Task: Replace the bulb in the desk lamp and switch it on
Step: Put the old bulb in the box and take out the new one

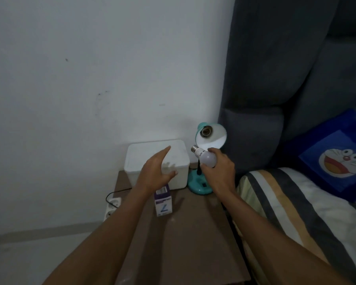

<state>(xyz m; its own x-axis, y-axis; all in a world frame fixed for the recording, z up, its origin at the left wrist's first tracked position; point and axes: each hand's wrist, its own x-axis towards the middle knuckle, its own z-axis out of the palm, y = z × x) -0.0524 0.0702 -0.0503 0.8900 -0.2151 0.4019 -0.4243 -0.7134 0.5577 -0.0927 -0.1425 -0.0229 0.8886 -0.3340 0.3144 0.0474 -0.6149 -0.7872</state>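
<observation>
A teal desk lamp stands at the back right of the brown bedside table [193,233]; its base [199,183] has a dark switch on top. The lamp's shade [213,138] tilts toward me and its socket [205,131] is bare, with no bulb in it. My right hand [220,171] grips a white bulb [207,159] just below the shade, the metal screw end pointing up and left. My left hand [157,171] hovers with fingers straight in front of the white box, holding nothing. A purple and white bulb carton [163,201] stands below that hand.
A white lidded box [144,155] sits at the table's back, left of the lamp. A white power strip [112,205] with a black cable lies on the floor to the left. A bed with a striped sheet [296,202] and a blue cartoon cushion [335,159] is on the right.
</observation>
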